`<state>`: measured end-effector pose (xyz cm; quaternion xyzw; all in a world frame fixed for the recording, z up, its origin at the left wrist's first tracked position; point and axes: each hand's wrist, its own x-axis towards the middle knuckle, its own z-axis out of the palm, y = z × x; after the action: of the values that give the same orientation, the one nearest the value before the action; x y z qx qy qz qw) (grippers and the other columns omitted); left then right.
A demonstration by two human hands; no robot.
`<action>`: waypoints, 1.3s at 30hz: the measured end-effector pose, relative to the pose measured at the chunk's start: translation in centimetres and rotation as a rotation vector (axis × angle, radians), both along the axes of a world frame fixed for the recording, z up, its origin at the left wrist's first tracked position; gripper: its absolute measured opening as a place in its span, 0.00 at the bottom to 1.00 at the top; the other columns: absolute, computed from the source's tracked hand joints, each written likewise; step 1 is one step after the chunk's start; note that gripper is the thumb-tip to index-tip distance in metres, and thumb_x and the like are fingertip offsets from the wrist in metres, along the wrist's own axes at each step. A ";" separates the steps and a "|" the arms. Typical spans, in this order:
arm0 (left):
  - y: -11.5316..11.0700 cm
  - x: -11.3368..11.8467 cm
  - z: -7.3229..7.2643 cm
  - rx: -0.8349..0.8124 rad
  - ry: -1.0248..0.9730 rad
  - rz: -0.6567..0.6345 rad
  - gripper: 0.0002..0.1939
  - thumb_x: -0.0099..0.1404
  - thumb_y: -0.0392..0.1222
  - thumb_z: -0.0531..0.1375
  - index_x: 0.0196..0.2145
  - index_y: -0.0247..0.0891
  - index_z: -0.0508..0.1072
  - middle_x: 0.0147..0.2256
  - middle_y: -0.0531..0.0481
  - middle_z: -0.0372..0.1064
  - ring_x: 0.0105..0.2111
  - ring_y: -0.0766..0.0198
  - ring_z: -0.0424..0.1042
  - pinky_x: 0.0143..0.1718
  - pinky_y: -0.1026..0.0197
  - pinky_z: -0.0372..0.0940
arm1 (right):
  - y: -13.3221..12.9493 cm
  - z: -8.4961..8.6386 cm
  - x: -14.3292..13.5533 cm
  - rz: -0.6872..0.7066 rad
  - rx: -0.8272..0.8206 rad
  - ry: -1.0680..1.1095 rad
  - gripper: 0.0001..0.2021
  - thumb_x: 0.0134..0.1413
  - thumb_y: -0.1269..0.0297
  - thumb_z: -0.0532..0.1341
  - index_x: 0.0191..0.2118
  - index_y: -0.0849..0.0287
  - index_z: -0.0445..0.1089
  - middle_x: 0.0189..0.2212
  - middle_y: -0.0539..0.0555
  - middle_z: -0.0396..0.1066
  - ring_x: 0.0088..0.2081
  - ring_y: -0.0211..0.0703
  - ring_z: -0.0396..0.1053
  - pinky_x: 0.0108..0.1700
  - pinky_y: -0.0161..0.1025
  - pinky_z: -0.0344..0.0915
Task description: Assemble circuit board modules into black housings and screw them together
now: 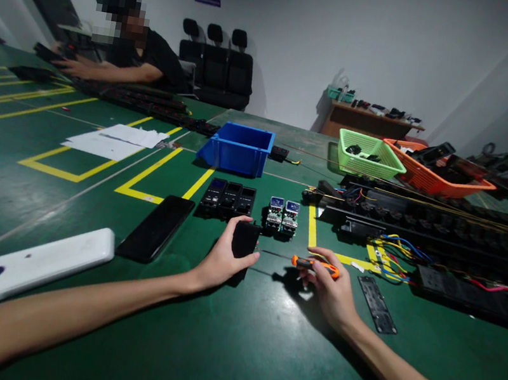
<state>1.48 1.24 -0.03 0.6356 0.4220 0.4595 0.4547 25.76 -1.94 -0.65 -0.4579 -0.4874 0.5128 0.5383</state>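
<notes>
My left hand grips a small black box-shaped housing, fingers on top and thumb near its lower right edge. In my right hand is a screwdriver with an orange and black handle. Its thin shaft points left at the housing's side; whether the tip touches I cannot tell. Just behind my left hand stand several black housings in a row. Two small circuit-board modules with little screens are beside them. A flat dark cover plate lies to the right of my right hand.
A smartphone and a white oblong device lie at left. Behind are a blue bin, a green basket and an orange basket. Wired black rails fill the right. Another person works at far left.
</notes>
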 end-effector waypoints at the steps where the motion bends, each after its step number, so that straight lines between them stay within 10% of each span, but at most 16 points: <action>1: 0.0 0.0 -0.1 0.013 0.002 0.013 0.32 0.57 0.40 0.64 0.55 0.41 0.55 0.41 0.48 0.68 0.41 0.61 0.71 0.45 0.55 0.66 | 0.0 0.0 -0.1 0.019 -0.010 0.034 0.14 0.55 0.55 0.63 0.44 0.55 0.66 0.30 0.52 0.74 0.27 0.38 0.70 0.27 0.33 0.65; 9: 0.2 0.0 0.0 -0.018 -0.021 0.010 0.32 0.57 0.39 0.63 0.56 0.40 0.54 0.43 0.45 0.68 0.43 0.60 0.71 0.47 0.54 0.66 | 0.0 -0.2 -0.1 0.007 0.004 -0.053 0.13 0.60 0.54 0.59 0.31 0.57 0.61 0.15 0.40 0.53 0.16 0.29 0.49 0.19 0.28 0.45; 33: 0.0 0.0 0.1 -0.060 -0.030 0.007 0.29 0.58 0.38 0.62 0.54 0.41 0.55 0.40 0.48 0.68 0.39 0.62 0.72 0.42 0.56 0.68 | -0.2 -0.2 0.2 -0.062 0.163 -0.191 0.09 0.49 0.61 0.68 0.31 0.56 0.67 0.36 0.52 0.69 0.37 0.42 0.69 0.36 0.37 0.67; 39: -0.2 0.0 0.3 -0.053 -0.021 0.009 0.30 0.58 0.38 0.62 0.55 0.41 0.54 0.39 0.48 0.68 0.38 0.62 0.72 0.42 0.55 0.68 | -0.4 0.5 -0.3 0.009 0.006 -0.044 0.16 0.59 0.53 0.58 0.49 0.53 0.63 0.31 0.51 0.70 0.27 0.39 0.67 0.28 0.35 0.64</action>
<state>1.52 1.08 0.26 0.6166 0.4319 0.4571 0.4737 25.43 -2.29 -0.12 -0.4653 -0.5029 0.5034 0.5266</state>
